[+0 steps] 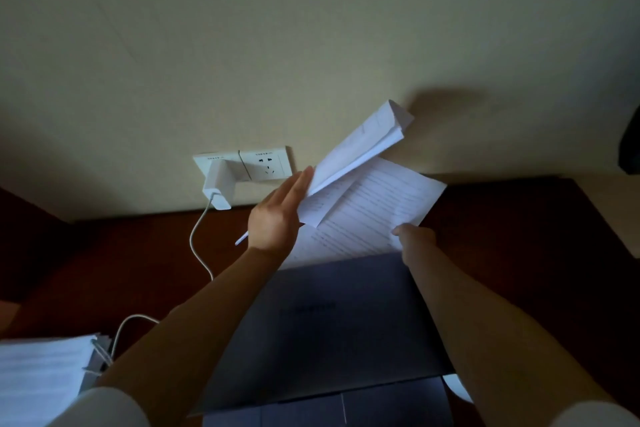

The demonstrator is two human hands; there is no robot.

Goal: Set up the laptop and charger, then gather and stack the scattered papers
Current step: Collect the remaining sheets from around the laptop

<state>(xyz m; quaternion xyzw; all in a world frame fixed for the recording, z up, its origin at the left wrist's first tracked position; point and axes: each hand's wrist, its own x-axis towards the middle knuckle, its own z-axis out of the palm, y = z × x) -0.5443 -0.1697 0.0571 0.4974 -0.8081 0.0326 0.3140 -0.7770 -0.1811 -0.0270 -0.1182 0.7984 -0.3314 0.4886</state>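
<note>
1. Behind the laptop (332, 316), loose papers (367, 205) are held up near the wall.
2. Their left edge is met by the left hand (277, 215), fingers (301, 184) straight.
3. Their near right corner is pinched by the right hand (414, 236).

1. A plain cream wall (311, 28) fills the upper view, dimly lit.
2. A white double socket plate (265, 163) sits low on it.
3. Below runs a dark reddish-brown surface (519, 236).
4. A soft shadow (446, 97) falls on the wall at right.

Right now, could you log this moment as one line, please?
charger: plugged in | left hand: against papers | right hand: pinching papers
</note>
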